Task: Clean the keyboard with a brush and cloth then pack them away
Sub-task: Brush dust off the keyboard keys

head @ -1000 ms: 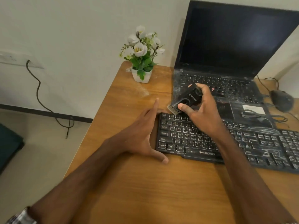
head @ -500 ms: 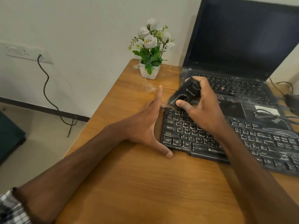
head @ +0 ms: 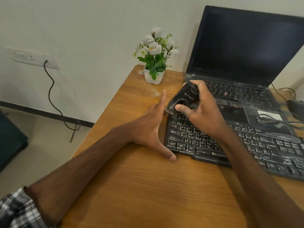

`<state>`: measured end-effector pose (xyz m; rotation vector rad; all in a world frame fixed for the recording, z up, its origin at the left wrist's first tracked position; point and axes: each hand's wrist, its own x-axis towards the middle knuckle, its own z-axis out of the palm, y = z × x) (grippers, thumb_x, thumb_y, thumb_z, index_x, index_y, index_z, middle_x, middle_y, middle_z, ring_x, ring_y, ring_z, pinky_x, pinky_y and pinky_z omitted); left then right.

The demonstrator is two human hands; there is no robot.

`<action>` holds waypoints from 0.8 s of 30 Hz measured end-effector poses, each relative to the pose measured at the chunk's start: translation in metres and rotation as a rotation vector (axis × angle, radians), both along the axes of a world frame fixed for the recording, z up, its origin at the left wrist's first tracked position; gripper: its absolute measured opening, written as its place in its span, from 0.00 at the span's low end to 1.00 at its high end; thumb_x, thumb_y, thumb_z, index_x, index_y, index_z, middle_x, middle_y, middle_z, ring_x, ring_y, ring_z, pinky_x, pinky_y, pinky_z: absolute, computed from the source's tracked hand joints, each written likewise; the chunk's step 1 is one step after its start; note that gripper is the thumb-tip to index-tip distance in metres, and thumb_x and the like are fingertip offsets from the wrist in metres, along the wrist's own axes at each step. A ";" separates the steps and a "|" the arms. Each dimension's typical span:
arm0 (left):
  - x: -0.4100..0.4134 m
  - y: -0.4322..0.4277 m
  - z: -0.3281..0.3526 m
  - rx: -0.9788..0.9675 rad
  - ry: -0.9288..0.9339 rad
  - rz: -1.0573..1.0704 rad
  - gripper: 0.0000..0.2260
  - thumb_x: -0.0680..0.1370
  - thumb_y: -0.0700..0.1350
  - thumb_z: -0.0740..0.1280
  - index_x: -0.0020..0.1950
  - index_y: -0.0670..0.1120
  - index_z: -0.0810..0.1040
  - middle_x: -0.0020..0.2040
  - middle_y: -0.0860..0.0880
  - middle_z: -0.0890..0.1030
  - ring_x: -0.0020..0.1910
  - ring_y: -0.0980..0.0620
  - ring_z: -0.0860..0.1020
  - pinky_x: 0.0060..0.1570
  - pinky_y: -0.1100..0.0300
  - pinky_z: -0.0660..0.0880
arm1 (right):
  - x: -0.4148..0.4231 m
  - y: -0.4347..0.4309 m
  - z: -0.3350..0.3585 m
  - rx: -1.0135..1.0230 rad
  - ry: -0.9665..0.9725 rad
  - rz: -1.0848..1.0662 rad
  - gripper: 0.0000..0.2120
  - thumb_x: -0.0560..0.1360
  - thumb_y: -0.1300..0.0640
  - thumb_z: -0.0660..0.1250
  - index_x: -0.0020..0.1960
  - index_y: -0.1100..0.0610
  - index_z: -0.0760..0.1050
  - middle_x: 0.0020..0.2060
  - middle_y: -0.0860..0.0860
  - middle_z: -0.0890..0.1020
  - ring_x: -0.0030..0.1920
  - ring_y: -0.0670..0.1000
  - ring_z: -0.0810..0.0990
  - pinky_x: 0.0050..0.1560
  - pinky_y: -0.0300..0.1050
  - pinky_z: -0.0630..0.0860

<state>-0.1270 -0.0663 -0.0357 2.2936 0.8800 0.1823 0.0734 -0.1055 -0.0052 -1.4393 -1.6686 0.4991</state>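
On the wooden desk (head: 148,186), the dusty keyboard (head: 246,145) lay at four o'clock. Your right hand (head: 202,112) gripped the brush (head: 181,99) at its eleven-o'clock corner, and your left hand (head: 151,127), fingers straight, braced its nine-o'clock edge. Brushing looked barely begun; no cloth showed.

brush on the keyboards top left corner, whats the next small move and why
Probably drag the brush rightward along the top key row. The right hand holds it with its bristles on the keyboard at its far left corner. The left hand braces the left edge with straight fingers, and white dust shows between keys further right.
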 end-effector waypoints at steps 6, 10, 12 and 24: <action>0.000 0.003 -0.003 0.004 -0.002 0.014 0.78 0.55 0.67 0.85 0.77 0.59 0.21 0.83 0.56 0.52 0.80 0.51 0.55 0.79 0.41 0.60 | 0.010 -0.009 0.009 -0.121 -0.071 0.055 0.30 0.73 0.62 0.77 0.69 0.52 0.65 0.55 0.47 0.78 0.56 0.49 0.82 0.54 0.49 0.84; -0.002 0.006 -0.007 -0.004 -0.016 0.000 0.77 0.55 0.67 0.85 0.79 0.59 0.24 0.78 0.54 0.59 0.76 0.53 0.60 0.78 0.43 0.62 | 0.018 -0.018 0.023 -0.212 -0.152 0.045 0.29 0.73 0.63 0.76 0.67 0.49 0.65 0.54 0.45 0.78 0.53 0.47 0.82 0.51 0.49 0.84; -0.003 0.007 -0.009 0.000 -0.018 -0.006 0.77 0.55 0.67 0.85 0.80 0.58 0.26 0.78 0.55 0.58 0.76 0.54 0.59 0.78 0.43 0.62 | 0.022 -0.021 0.030 -0.224 -0.253 0.015 0.29 0.73 0.64 0.75 0.65 0.48 0.65 0.52 0.43 0.76 0.52 0.46 0.80 0.47 0.44 0.82; -0.003 0.008 -0.010 0.022 -0.025 -0.008 0.78 0.54 0.68 0.85 0.80 0.59 0.25 0.81 0.54 0.53 0.79 0.50 0.57 0.78 0.41 0.62 | -0.004 -0.011 0.018 -0.083 -0.167 0.035 0.29 0.74 0.62 0.76 0.68 0.50 0.64 0.53 0.43 0.77 0.52 0.42 0.79 0.43 0.34 0.81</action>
